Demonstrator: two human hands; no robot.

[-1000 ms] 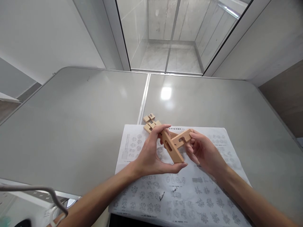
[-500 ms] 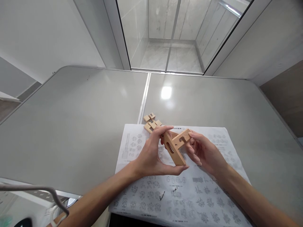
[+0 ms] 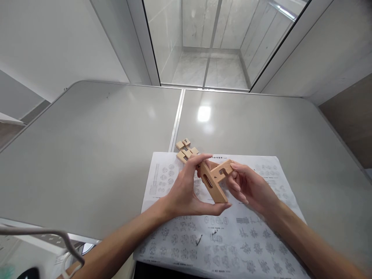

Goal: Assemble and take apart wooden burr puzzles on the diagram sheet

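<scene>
Above the printed sheet, my left hand (image 3: 188, 190) grips a slotted wooden puzzle piece (image 3: 218, 193) between thumb and fingers; the piece is tilted and has a long oval slot. A notched wooden puzzle piece (image 3: 225, 169) with a small dark mark meets it at an angle. My right hand (image 3: 251, 184) pinches the outer end of that notched piece between thumb and fingertips. Several small notched wooden pieces (image 3: 180, 156) lie just beyond my left hand, one with a dark "3" on it. Part of the joint between the held pieces is hidden by my left fingers.
The white sheet (image 3: 221, 252) is covered with rows of small line diagrams. It lies on a grey glossy table (image 3: 116, 155) with a metal seam (image 3: 177, 120). A pale cable (image 3: 43, 231) loops at lower left, and a glass panel (image 3: 197, 46) rises beyond the table.
Almost nothing differs. The notched piece and my right hand have shifted very slightly; both hands keep the same hold.
</scene>
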